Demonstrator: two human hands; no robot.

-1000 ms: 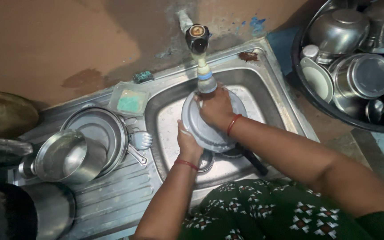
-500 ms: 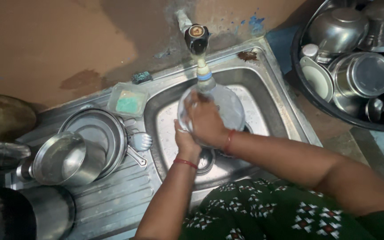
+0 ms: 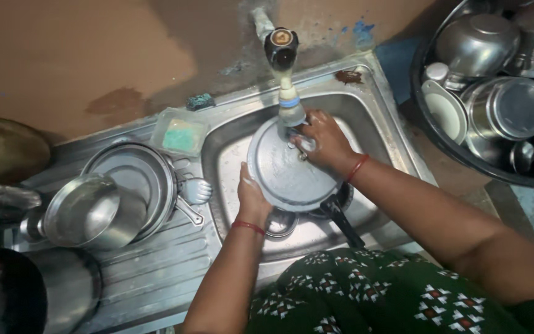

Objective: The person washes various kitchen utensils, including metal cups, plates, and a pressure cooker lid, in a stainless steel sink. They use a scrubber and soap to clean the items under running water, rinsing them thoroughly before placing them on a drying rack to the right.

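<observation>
Both hands gripped the lid (image 3: pixel 288 170) in the sink (image 3: pixel 385 133): left hand (image 3: pixel 251 195) closed on its rim at about 8 o'clock, right hand (image 3: pixel 322 143) curled over the top edge at 1 o'clock, fingers (image 3: pixel 304 143) soapy. Half a second before, the right hand covered the lid's middle; it had since slid up toward the tap (image 3: pixel 282 62), baring the lid's face, which looked tilted toward the camera. A black handle (image 3: pixel 341 219) stuck out below at 5 o'clock.

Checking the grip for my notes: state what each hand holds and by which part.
The left hand grips the round steel lid by its left rim, over the sink. The right hand presses on the lid's upper face under the tap.
</observation>
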